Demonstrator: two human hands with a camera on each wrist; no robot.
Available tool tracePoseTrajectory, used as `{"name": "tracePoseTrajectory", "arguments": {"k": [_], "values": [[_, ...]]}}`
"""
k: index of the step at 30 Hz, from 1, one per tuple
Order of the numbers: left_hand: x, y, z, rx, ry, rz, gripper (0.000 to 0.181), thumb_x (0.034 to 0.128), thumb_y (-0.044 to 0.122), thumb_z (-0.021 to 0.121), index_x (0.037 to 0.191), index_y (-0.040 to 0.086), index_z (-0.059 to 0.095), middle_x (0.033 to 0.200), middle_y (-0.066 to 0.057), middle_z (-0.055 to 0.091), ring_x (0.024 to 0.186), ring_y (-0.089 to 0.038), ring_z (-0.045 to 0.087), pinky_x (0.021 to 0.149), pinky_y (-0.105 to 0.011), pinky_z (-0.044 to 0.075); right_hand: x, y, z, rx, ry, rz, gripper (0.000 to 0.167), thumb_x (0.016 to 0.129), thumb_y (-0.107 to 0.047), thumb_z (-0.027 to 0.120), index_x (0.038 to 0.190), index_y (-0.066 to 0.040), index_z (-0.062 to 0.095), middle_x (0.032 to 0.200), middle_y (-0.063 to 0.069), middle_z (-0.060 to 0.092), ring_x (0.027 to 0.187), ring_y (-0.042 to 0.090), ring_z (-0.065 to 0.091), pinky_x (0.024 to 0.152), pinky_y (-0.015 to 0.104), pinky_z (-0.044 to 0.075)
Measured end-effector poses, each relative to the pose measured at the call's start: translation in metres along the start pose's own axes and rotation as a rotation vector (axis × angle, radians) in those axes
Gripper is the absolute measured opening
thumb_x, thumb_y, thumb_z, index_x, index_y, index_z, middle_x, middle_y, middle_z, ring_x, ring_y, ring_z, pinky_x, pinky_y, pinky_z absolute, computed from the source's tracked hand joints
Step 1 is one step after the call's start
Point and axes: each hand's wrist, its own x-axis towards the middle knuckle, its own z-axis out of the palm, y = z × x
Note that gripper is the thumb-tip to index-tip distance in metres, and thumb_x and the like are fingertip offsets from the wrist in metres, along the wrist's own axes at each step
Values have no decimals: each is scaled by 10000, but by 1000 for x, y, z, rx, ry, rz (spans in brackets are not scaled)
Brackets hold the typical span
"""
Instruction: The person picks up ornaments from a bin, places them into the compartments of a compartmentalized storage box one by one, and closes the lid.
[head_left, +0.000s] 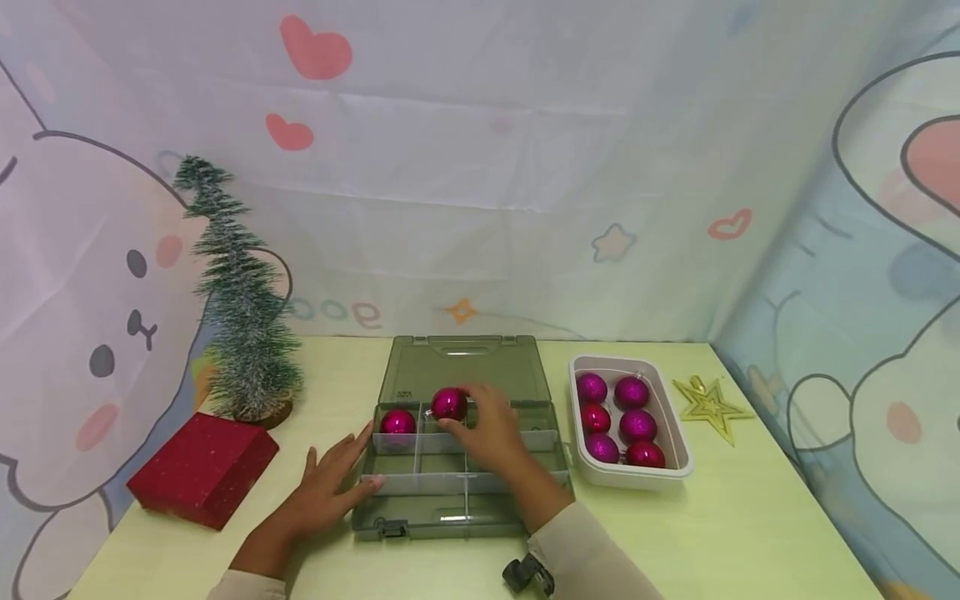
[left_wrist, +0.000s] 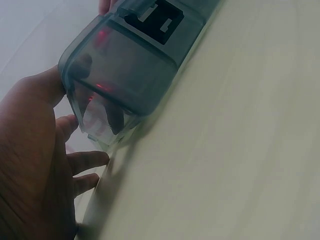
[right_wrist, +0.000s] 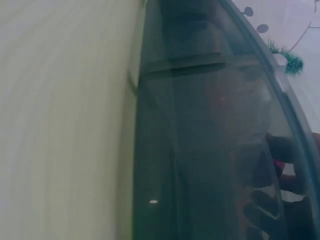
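A green translucent divider box (head_left: 420, 507) lies with its lid open toward the back. One shiny magenta bauble (head_left: 398, 422) sits in its back-left compartment. Above the compartment beside it, my right hand (head_left: 491, 429) pinches another shiny magenta bauble (head_left: 448, 404) between thumb and fingers. My left hand (head_left: 322, 487) rests against the box's left side with fingers spread, the thumb over the rim. In the left wrist view the fingers (left_wrist: 87, 161) lie along the box wall (left_wrist: 125, 70). The right wrist view mostly shows the box's side wall (right_wrist: 200, 125), with the fingers dim behind it.
Right of the box stands a white tub (head_left: 633, 479) with several magenta and red baubles. A gold star (head_left: 712, 406) lies beyond it. At the left are a red box (head_left: 202, 471) and a small frosted tree (head_left: 247, 333). A printed cloth (head_left: 465, 167) hangs behind the table.
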Motion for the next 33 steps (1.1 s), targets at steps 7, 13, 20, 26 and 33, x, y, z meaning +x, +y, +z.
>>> {"name": "tracePoseTrajectory", "arguments": {"k": [7,13,20,26,33], "values": [[3,1,0,5,0,2,834,1072,441,668,1763,224,255,1757,-233,373,1628,-592,250,1195,-897,-104,0,1,2,17,-36,16,597,952,-301,878,1466,-90,658,1459,193,629,1381,429,621,1160,750,411],[4,-3,-1,4,-10,-7,833,1082,438,658,1767,225,236,1764,-240,354,1633,-593,230,1194,-895,-116,1,1,3,6,-60,8,584,956,-280,876,1471,-103,664,1421,180,618,1320,423,645,1090,679,515],[3,-3,-1,-1,-16,-15,835,1084,439,652,1765,191,237,1761,-247,355,1629,-603,227,1188,-899,-125,-1,3,6,-28,-109,37,604,977,-318,853,1513,-134,646,1437,173,603,1302,424,658,1025,593,592],[0,-2,0,-1,-13,-14,820,1089,429,646,1764,193,244,1761,-247,355,1628,-604,232,1182,-906,-114,-3,1,7,-52,-141,95,628,1005,-404,808,1564,-195,610,1537,166,543,1357,464,620,1034,608,583],[1,-1,0,7,-6,-6,819,1085,433,654,1764,215,251,1757,-243,366,1627,-600,241,1184,-906,-107,-4,1,6,-96,-144,95,625,1016,-442,782,1563,-190,612,1562,189,524,1366,500,602,1021,625,579]]}}
